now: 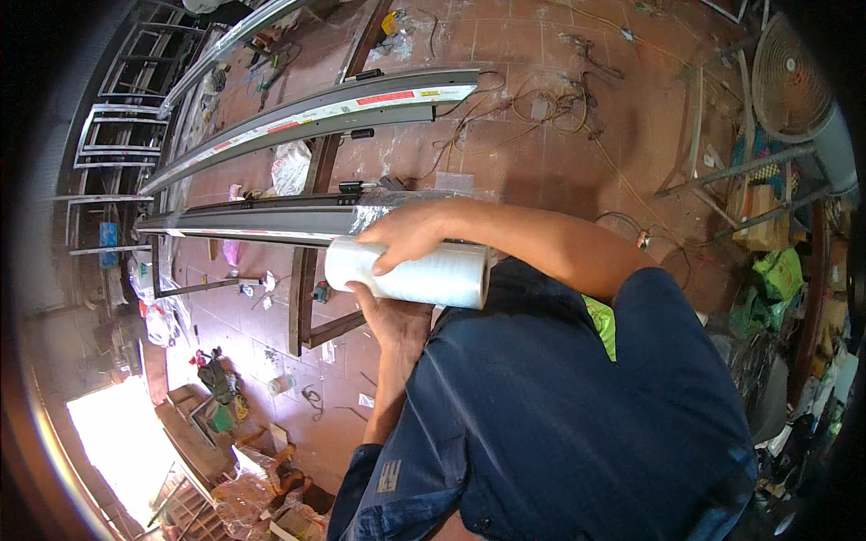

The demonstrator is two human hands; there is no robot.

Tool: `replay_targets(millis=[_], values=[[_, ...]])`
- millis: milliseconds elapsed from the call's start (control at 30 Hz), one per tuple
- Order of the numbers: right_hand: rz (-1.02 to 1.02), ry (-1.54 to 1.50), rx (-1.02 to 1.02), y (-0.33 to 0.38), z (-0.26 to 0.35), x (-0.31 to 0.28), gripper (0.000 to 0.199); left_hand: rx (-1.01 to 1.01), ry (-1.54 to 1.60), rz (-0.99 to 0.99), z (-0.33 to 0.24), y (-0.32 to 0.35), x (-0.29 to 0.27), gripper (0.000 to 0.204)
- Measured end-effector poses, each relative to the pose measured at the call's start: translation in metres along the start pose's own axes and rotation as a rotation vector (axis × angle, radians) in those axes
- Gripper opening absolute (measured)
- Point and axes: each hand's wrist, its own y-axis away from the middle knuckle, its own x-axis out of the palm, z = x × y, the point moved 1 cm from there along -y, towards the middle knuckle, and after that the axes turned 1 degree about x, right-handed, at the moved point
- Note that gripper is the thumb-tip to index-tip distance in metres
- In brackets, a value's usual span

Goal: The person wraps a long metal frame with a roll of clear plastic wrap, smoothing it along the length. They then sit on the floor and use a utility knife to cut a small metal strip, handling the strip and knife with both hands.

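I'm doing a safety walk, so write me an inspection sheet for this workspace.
Surface: brown support under grey profiles, above a tiled floor
Job's things: film roll in hand; clear film on the nearer profile
Clutter: green bag and mixed scraps at right; cardboard and plastic at lower left
Hands: left hand and right hand both grip the roll
Cables: loose, tangled on floor
Surroundings: fan at right, metal frames at left

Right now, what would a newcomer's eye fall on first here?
First, the thick roll of translucent plastic film near the middle, held by the right hand above and the left hand below. Next, the long grey metal profiles running off to the left, and the round caged fan at the upper right.
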Motion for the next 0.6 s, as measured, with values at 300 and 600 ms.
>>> replay_targets(millis=[300,600], values=[[-0.197,-0.016,-0.038,0.117,-0.056,0.005,0.042,0.028,0.118,0.096,0.011,-0.01,-0.009,0.08],[-0.277,-0.047,-0.24,0.131,-0.092,0.011,0.031,0.289,-0.02,0.115,0.01,-0.02,-0.019,0.087]])
